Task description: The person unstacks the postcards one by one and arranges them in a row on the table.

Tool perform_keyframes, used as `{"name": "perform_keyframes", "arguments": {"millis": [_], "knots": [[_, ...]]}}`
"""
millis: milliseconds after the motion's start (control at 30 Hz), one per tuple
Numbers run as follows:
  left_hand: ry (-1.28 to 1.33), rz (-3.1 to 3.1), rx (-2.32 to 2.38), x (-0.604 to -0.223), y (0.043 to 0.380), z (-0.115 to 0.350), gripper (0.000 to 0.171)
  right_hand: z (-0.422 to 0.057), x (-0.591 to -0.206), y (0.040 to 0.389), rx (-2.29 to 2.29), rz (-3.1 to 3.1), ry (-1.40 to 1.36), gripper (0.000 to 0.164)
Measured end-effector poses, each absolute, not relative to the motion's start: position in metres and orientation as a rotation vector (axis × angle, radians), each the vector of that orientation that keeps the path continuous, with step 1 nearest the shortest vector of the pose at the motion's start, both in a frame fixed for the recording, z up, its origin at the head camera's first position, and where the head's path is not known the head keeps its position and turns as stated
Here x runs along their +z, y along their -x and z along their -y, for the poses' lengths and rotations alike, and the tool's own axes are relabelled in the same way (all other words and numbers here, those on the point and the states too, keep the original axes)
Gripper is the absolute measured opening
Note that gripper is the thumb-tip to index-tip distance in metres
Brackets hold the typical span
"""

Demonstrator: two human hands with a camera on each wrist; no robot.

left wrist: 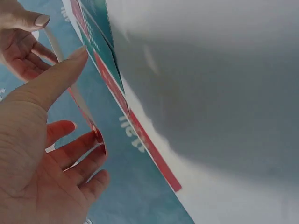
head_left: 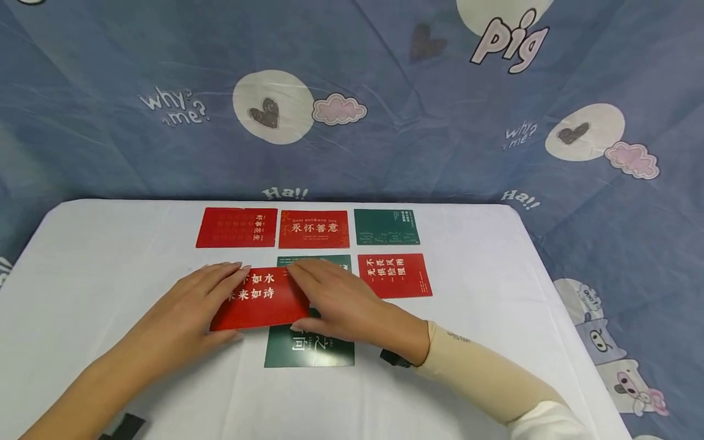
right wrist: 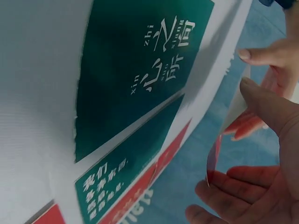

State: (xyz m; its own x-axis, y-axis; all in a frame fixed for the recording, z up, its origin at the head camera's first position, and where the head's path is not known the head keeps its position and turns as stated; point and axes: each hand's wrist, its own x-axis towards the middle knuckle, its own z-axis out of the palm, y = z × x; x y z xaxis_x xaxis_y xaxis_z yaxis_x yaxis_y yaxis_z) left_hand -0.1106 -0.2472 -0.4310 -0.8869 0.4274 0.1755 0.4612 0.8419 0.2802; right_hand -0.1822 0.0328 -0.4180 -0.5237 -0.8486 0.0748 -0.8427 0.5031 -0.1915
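Observation:
A red card [head_left: 261,302] with white Chinese characters is held above the table, slightly tilted. My left hand [head_left: 189,308] grips its left end, thumb at the near edge and fingers at the far edge. At the right end my right hand [head_left: 343,299] holds it the same way. In the left wrist view the red card [left wrist: 80,101] appears nearly edge-on and a little bowed; its pale back shows in the right wrist view. Beneath the hands lie a green card [head_left: 310,351] and, behind it, another green card [head_left: 330,261], both partly covered.
Two red cards, one at the back left [head_left: 236,227] and one at the back middle [head_left: 313,230], lie beside a green card [head_left: 387,227]. Another red card [head_left: 395,275] lies right of the hands. Behind the white table [head_left: 495,263] hangs a blue printed cloth [head_left: 385,159].

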Motion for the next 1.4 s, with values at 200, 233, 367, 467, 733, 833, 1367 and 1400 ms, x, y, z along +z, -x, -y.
{"name": "perform_keyframes", "arguments": {"millis": [200, 233, 367, 467, 733, 833, 1367, 1400], "knots": [[0.656, 2.892, -0.502, -0.433, 0.119, 0.264, 0.111, -0.013, -0.422, 0.191, -0.309, -2.715, 1.504, 0.093], [0.647, 2.895, -0.507, -0.433, 0.121, 0.267, 0.111, -0.01, -0.422, 0.193, -0.309, -2.715, 1.496, 0.093], [0.599, 2.908, -0.506, -0.437, 0.127, 0.276, 0.114, 0.003, -0.426, 0.201, -0.303, -2.707, 1.47, 0.095], [0.571, 2.919, -0.516, -0.441, 0.131, 0.282, 0.114, 0.012, -0.428, 0.206, -0.281, -2.699, 1.455, 0.096], [0.516, 2.983, -0.54, -0.452, 0.135, 0.298, 0.114, 0.034, -0.438, 0.212, -0.235, -2.686, 1.484, 0.091], [0.508, 2.984, -0.539, -0.454, 0.135, 0.301, 0.114, 0.039, -0.442, 0.214, -0.218, -2.687, 1.513, 0.087], [0.471, 3.048, -0.551, -0.46, 0.139, 0.298, 0.099, 0.048, -0.455, 0.218, -0.133, -2.666, 1.487, 0.086], [0.463, 3.065, -0.55, -0.461, 0.139, 0.298, 0.098, 0.048, -0.456, 0.219, -0.125, -2.664, 1.488, 0.085]]}}
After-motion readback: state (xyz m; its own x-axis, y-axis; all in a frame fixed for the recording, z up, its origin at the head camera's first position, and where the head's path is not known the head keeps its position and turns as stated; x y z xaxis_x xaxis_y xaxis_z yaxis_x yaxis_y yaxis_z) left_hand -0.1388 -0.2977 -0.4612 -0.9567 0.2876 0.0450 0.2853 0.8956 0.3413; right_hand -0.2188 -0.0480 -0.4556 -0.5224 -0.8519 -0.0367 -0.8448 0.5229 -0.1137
